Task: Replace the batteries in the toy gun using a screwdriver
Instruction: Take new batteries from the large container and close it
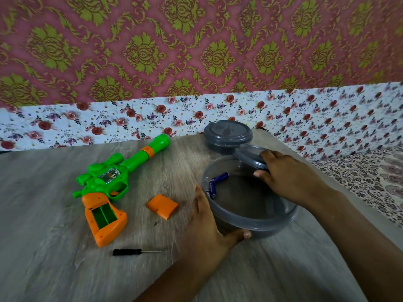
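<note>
Lying flat, toy gun (109,182) points its barrel up-right, grip toward us | left hand (209,225) grips container (257,223) | right hand (287,177) pinches lid (250,156)

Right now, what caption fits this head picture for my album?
Left hand steadies the grey tub of batteries; right hand lifts its lid.

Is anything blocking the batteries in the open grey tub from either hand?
Nothing visible: the right hand holds the grey plastic lid tilted off the round grey tub, leaving the purple batteries uncovered; the left hand grips the tub's wall.
</note>
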